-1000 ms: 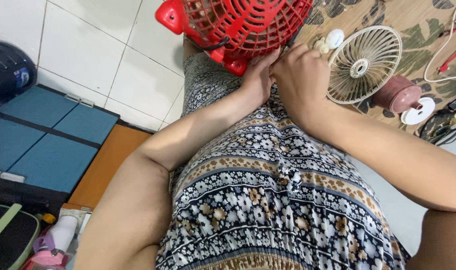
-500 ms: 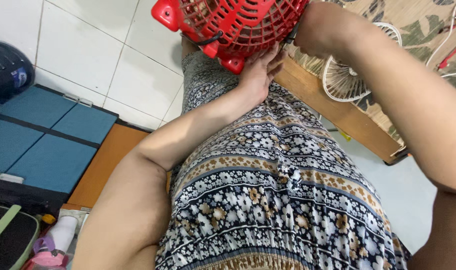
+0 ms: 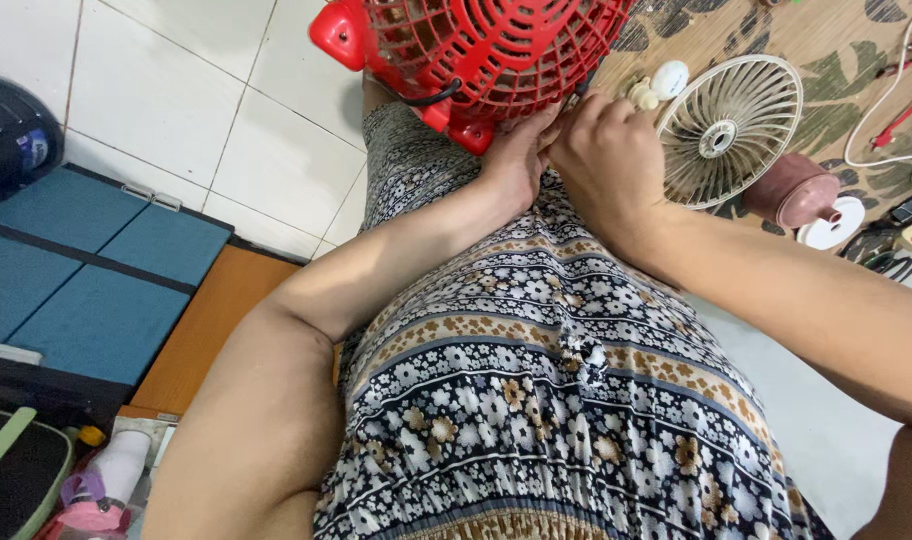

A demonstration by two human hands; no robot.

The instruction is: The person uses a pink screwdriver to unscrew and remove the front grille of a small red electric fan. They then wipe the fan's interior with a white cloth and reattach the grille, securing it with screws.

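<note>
A red plastic fan [image 3: 476,50] with a grille housing rests on my lap at the top of the head view. My left hand [image 3: 521,160] grips its lower edge from beneath, thumb against the red base. My right hand [image 3: 611,160] is closed in a fist right beside it, pressed to the fan's lower right rim; whatever is in its fingers is hidden. My patterned floral dress [image 3: 536,380] fills the middle of the view.
A cream fan grille [image 3: 731,130] lies on a woven mat to the right, with a pink motor body [image 3: 791,195], a white disc [image 3: 831,230] and cables beyond. A blue case [image 3: 86,270] and an orange board [image 3: 211,330] sit at left on white tiles.
My right hand went up over the fan's right side half a second ago and has come back down beside my left hand. The view has shifted slightly.
</note>
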